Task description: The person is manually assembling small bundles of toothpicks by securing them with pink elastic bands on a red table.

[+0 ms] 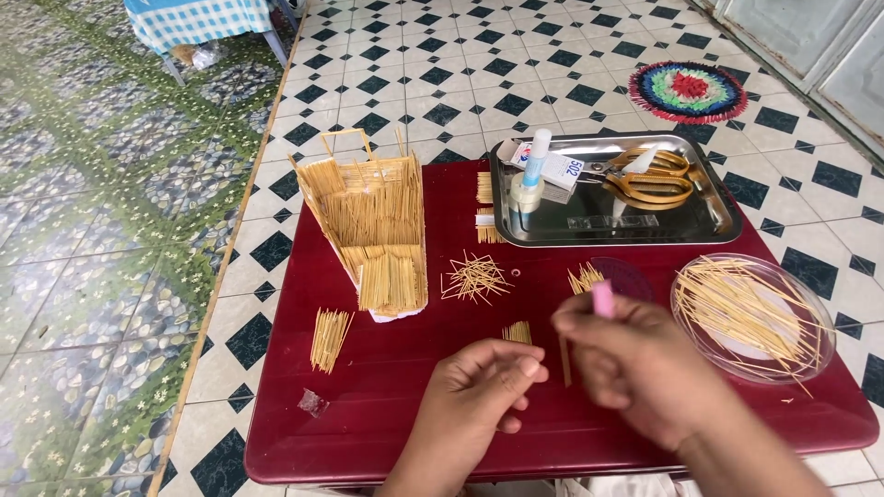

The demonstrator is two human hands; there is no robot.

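Note:
My right hand (635, 364) hovers over the dark red table (387, 405), pinching a small pink object (602, 299) at its fingertips; a thin wooden stick (564, 359) hangs just left of it. My left hand (483, 377) is beside it, fingers curled together, seemingly empty. Small flat bundles of sticks (517, 331) lie just beyond both hands. A model house of glued sticks (373, 225) stands at the table's left.
A steel tray (714, 216) at the back holds yellow-handled scissors (649, 179), a glue bottle (536, 152) and a small box. A clear dish of long sticks (750, 313) sits right. Loose stick piles (474, 276) and a bundle (329, 339) lie around. Tiled floor surrounds the table.

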